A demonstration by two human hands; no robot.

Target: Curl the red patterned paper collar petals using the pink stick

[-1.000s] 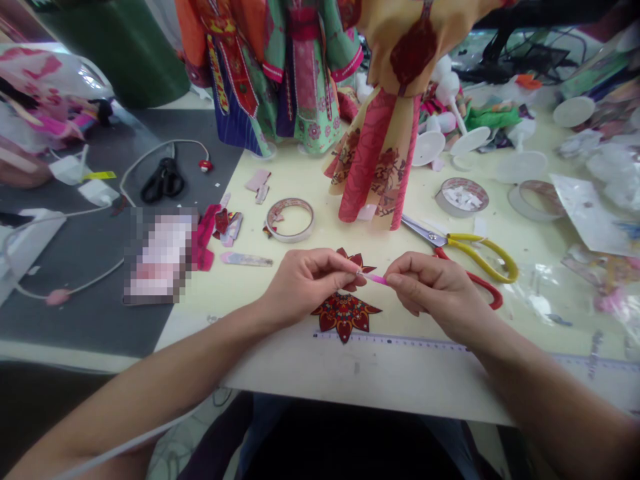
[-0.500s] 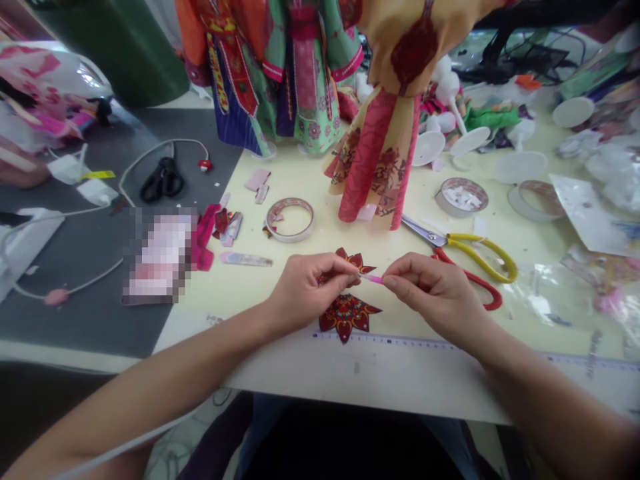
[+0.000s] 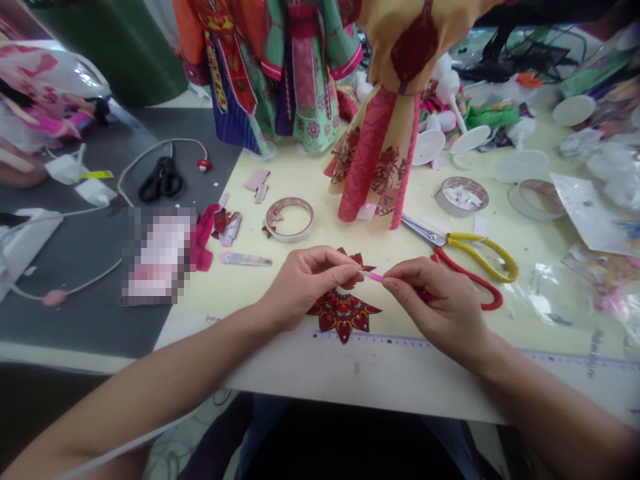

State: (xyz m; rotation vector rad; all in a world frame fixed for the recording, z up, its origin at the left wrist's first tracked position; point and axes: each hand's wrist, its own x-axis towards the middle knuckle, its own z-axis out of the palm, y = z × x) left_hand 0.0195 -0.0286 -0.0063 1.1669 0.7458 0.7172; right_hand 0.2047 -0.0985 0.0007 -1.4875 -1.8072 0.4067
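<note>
1. The left hand (image 3: 313, 283) is pinching the pale end of a thin pink strip (image 3: 375, 277).
2. The red cutout (image 3: 345, 313) is lying on the table (image 3: 250, 293), partly behind that hand.
3. The strip is bridging the hands over the table; it is probably feeling light, soft and easily creased, its tips likely offering the best hold.
4. The right hand (image 3: 440, 307) is pinching the pink end, close to the left one but apart.

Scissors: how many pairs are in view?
2: a black-handled pair on the grey mat, and a yellow-and-red-handled pair just beyond the right hand. More could be hidden.
</note>
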